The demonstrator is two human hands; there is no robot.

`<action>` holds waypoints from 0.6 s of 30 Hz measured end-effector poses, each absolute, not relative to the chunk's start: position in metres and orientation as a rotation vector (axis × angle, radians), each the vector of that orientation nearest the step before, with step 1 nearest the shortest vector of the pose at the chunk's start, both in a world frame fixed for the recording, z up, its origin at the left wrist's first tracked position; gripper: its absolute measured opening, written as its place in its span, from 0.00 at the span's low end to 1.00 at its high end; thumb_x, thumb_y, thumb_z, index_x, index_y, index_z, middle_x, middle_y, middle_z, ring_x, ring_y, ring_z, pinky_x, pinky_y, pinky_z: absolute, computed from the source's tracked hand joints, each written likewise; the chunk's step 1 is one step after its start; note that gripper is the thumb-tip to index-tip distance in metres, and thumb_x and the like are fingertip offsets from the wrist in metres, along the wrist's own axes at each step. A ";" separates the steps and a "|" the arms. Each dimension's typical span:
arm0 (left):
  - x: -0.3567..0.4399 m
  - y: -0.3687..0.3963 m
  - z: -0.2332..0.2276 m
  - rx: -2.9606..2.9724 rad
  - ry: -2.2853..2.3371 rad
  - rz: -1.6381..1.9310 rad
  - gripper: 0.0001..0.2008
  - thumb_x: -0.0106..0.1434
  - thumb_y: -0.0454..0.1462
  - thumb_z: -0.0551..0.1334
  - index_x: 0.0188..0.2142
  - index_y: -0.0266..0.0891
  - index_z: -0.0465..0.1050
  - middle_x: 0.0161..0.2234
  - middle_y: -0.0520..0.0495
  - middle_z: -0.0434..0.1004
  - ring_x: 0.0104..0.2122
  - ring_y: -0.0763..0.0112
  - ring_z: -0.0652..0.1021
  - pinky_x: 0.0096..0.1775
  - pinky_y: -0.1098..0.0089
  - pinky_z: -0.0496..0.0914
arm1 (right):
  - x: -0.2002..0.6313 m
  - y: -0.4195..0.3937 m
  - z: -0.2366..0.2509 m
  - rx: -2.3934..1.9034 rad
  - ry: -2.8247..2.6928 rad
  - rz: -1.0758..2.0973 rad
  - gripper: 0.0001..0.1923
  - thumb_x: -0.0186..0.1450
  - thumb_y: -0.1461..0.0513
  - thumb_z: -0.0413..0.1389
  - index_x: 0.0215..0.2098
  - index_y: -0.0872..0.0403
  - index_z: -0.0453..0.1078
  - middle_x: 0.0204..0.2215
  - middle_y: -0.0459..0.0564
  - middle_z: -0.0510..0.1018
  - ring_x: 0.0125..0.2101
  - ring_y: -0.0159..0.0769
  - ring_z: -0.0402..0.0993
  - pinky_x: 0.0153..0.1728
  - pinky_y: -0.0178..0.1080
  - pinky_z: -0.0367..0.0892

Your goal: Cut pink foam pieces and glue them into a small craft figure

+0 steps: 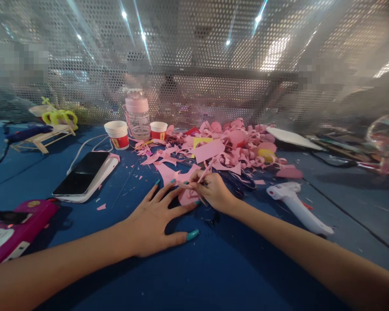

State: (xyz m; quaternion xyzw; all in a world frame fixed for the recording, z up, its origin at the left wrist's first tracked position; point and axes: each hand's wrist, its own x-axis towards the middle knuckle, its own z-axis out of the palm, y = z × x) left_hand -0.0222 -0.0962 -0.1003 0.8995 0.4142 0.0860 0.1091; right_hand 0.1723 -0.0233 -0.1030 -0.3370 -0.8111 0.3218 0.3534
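Perforated metal mesh closes off the back of the dark blue counter (pixel 214 268), and only the head view shows the work. Much looks done already: a heap of pink foam offcuts and curled strips (pixel 227 144) lies in the middle, with loose crumbs scattered toward the near edge. What is in hand now is a flat pink foam sheet piece (pixel 175 177) lying just in front of that heap, part of it under the fingers; marking or scoring on it seems unfinished.

Left hand (pixel 155 220) lies flat with fingers spread wide, its tips pressing the near edge of the foam sheet piece against the counter. Right hand (pixel 214 190) is curled closed, pinching a thin pink stick-like tool (pixel 205 172) whose tip meets the sheet; whether it is a pencil or a blade I cannot tell.

Nearby lie a white hot-glue gun (pixel 294 205) to the right, a black-screened phone in a white case (pixel 84 175) to the left, and two small red-and-white paper cups (pixel 118 134) farther back.
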 end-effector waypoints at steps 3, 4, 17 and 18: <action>-0.022 -0.096 -0.101 2.651 1.218 0.266 0.32 0.58 0.60 0.49 0.60 0.60 0.52 0.64 0.48 0.48 0.62 0.46 0.50 0.57 0.38 0.46 | 0.173 -0.025 -0.102 -0.848 -2.071 0.895 0.22 0.60 0.45 0.51 0.25 0.55 0.63 0.18 0.44 0.69 0.19 0.28 0.65 0.20 0.32 0.61; -0.022 -0.096 -0.101 2.654 1.216 0.270 0.32 0.58 0.60 0.49 0.60 0.60 0.52 0.64 0.48 0.48 0.62 0.46 0.50 0.57 0.38 0.46 | 0.174 -0.026 -0.101 -0.845 -2.068 0.891 0.21 0.61 0.46 0.52 0.25 0.55 0.63 0.19 0.44 0.69 0.19 0.28 0.65 0.21 0.32 0.62; -0.023 -0.097 -0.103 2.673 1.203 0.335 0.31 0.58 0.59 0.49 0.60 0.60 0.52 0.65 0.50 0.43 0.63 0.46 0.47 0.58 0.39 0.46 | 0.172 -0.032 -0.095 -0.854 -2.123 0.665 0.19 0.66 0.50 0.47 0.23 0.54 0.60 0.16 0.43 0.68 0.17 0.27 0.65 0.20 0.31 0.60; -0.023 -0.097 -0.103 2.673 1.190 0.321 0.31 0.59 0.59 0.49 0.60 0.60 0.52 0.65 0.50 0.46 0.63 0.47 0.49 0.58 0.39 0.45 | 0.172 -0.032 -0.095 -0.850 -2.127 0.651 0.19 0.66 0.51 0.47 0.23 0.54 0.60 0.16 0.43 0.68 0.17 0.27 0.65 0.20 0.31 0.60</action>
